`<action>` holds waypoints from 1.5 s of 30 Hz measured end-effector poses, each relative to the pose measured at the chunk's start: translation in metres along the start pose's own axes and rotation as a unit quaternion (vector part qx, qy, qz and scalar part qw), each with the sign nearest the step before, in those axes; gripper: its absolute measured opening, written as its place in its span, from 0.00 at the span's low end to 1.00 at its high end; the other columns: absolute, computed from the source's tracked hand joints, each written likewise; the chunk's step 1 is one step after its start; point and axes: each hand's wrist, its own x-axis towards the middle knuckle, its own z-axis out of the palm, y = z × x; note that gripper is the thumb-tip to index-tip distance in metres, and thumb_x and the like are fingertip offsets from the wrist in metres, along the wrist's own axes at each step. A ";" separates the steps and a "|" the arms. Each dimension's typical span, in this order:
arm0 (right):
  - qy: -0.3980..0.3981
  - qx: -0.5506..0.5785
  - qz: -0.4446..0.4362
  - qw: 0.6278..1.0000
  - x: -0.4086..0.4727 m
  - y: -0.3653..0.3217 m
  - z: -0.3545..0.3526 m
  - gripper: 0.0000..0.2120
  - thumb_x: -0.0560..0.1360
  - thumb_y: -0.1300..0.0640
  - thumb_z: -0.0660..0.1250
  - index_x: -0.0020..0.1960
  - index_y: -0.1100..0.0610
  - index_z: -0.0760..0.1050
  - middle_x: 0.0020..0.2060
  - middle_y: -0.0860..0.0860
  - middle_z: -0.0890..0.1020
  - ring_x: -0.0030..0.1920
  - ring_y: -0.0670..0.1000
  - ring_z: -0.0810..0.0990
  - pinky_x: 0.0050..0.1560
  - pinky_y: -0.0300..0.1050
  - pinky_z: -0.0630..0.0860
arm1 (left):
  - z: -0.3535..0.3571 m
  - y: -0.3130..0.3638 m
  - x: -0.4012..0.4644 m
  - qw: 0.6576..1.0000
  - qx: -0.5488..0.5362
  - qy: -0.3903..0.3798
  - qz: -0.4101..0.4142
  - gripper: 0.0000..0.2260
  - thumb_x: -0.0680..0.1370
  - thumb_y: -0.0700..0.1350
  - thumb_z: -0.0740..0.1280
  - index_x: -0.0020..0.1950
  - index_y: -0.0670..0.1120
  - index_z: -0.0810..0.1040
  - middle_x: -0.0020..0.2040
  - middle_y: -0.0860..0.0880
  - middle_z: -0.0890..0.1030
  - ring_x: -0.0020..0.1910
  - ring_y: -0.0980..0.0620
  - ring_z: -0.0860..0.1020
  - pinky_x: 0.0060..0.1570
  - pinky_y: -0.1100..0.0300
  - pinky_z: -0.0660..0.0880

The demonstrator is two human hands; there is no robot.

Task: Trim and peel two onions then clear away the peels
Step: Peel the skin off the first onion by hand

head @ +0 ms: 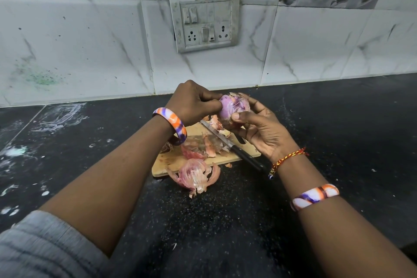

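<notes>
Overhead, head view. Both hands raised above the far end of a wooden cutting board [228, 159] on a black speckled counter [338, 142].

Right hand [264, 130] cups a red onion [233, 108] from below and from the right side, thumb pressed on its near face. Left hand [194, 102] meets the onion from the left, fingertips pinched at its surface; whether they grip a strip of skin cannot be made out, as the contact point is hidden behind the knuckles. Onion looks mostly bare and purple, with papery brown scraps clinging at top and underside. Its far side is hidden by the fingers.

Kitchen knife [230, 144] lies flat across the board, blade pointing away to the left, black handle overhanging the near right edge; the handle's end is covered by the right wrist.

Peels: a loose scatter of pink-brown onion skins [208, 146] on the board, partly under the blade, and one large curled peel [195, 176] straddling the board's near edge onto the counter. A rooty tuft shows beside the left wrist, mostly hidden by the bangle [174, 125].

Only one onion is in view.

Tiled wall behind carries a grimy switch and socket plate [205, 22]. White smears on the counter at left.
</notes>
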 end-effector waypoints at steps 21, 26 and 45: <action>-0.002 0.069 -0.026 0.997 -0.003 -0.008 0.009 0.20 0.63 0.75 0.64 0.51 0.59 0.74 0.45 0.57 0.81 0.41 0.54 0.82 0.43 0.50 0.81 | 0.020 0.015 -0.018 0.977 -0.151 0.151 0.000 0.06 0.70 0.38 0.72 0.46 0.43 0.83 0.33 0.55 0.80 0.30 0.64 0.76 0.35 0.69 0.76; 0.000 0.057 -0.025 0.998 -0.007 -0.008 0.008 0.20 0.66 0.77 0.62 0.51 0.58 0.74 0.45 0.56 0.81 0.37 0.52 0.84 0.39 0.48 0.82 | 0.011 0.017 -0.019 0.987 -0.086 0.132 0.028 0.05 0.70 0.37 0.71 0.44 0.39 0.84 0.37 0.50 0.82 0.29 0.64 0.77 0.34 0.67 0.76; 0.028 0.045 -0.054 0.997 -0.012 -0.008 0.018 0.20 0.67 0.80 0.62 0.50 0.59 0.73 0.46 0.56 0.80 0.45 0.54 0.80 0.39 0.47 0.82 | 0.019 0.023 -0.020 0.977 -0.023 0.210 0.021 0.03 0.66 0.36 0.70 0.33 0.37 0.81 0.27 0.49 0.78 0.27 0.58 0.73 0.29 0.69 0.70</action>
